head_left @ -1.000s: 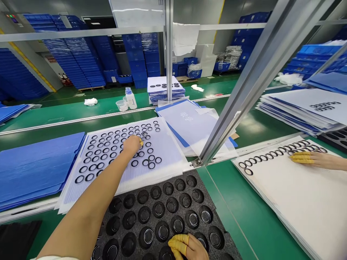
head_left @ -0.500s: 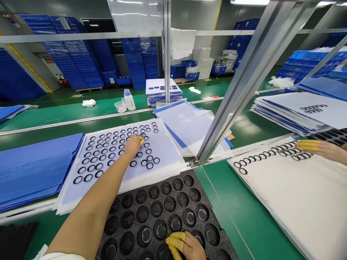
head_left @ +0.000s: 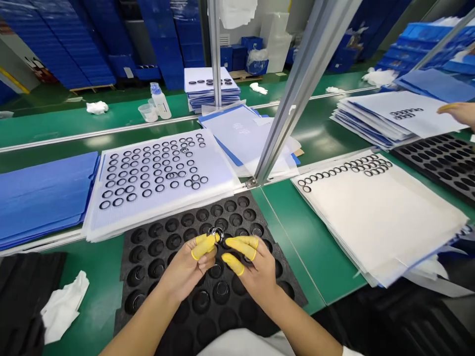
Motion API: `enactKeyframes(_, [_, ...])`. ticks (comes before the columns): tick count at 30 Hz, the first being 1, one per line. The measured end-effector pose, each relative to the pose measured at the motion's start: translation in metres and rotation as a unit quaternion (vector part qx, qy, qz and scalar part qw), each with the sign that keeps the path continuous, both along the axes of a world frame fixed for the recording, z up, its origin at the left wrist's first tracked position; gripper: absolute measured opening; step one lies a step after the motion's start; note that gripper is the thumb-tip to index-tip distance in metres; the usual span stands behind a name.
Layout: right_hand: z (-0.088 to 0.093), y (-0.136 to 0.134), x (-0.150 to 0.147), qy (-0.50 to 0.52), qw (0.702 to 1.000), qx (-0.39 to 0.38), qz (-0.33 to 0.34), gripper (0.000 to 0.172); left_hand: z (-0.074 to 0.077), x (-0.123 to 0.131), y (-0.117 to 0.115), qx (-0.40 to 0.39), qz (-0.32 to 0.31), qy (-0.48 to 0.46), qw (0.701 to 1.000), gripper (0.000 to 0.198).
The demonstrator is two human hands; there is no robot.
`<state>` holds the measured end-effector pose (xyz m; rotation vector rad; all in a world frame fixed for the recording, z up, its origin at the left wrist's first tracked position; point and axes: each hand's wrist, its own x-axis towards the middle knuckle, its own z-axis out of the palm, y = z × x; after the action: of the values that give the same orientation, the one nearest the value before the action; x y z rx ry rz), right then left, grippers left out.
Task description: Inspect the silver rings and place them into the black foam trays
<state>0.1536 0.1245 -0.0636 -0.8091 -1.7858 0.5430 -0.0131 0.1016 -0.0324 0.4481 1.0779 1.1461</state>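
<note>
Since the earlier frame the left hand [head_left: 195, 264] has drawn back from over the ring sheet [head_left: 218, 173], the right hand [head_left: 254, 262] has lifted from the foam tray [head_left: 302, 296] to meet it, and a co-worker's hand [head_left: 460, 112] has shifted to the far edge of view at 2 o'clock, 12 being straight ahead of the person. The left hand, at about 11 o'clock, is bent inward, its yellow-covered fingertips pinching a dark, shiny ring [head_left: 217, 232] above the foam tray. The right hand, at 12 to 1 o'clock, points in with thumb and fingers parted beside that piece; whether it touches cannot be told. From the left, one white cloth [head_left: 65, 309] lies at 9 o'clock and one stack of blue sheets [head_left: 46, 193] at 10. The ring sheet at 11 carries more rings than can be surely counted, including a cluster of four [head_left: 195, 182] near its right end. Behind it stands one bottle [head_left: 161, 101]. The foam tray at 12 shows eight pockets in its farthest row. At 2 o'clock lie one pale stack [head_left: 378, 217] topped with overlapping rings and a second tray [head_left: 445, 168].
</note>
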Motion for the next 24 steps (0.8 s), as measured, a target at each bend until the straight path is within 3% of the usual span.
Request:
enactKeyframes(4, [0.009, -0.01, 0.001, -0.015, 1.0, 0.025, 0.007, 0.012, -0.005, 0.02, -0.028, -0.016, 0.036, -0.033, 0.999, 0.051])
enactKeyframes(9, [-0.001, -0.023, 0.013, -0.033, 0.998, -0.03, 0.046, 0.017, -0.01, 0.038, -0.051, -0.02, 0.078, -0.021, 0.996, 0.05])
enactKeyframes(15, [0.002, -0.033, 0.022, 0.003, 0.992, -0.103, 0.069, 0.029, -0.002, 0.041, -0.074, -0.025, 0.086, -0.013, 0.996, 0.05])
enactKeyframes(24, [0.012, -0.043, 0.017, 0.021, 0.995, -0.012, 0.093, 0.023, 0.0, 0.047, -0.088, -0.051, 0.143, -0.028, 0.988, 0.047])
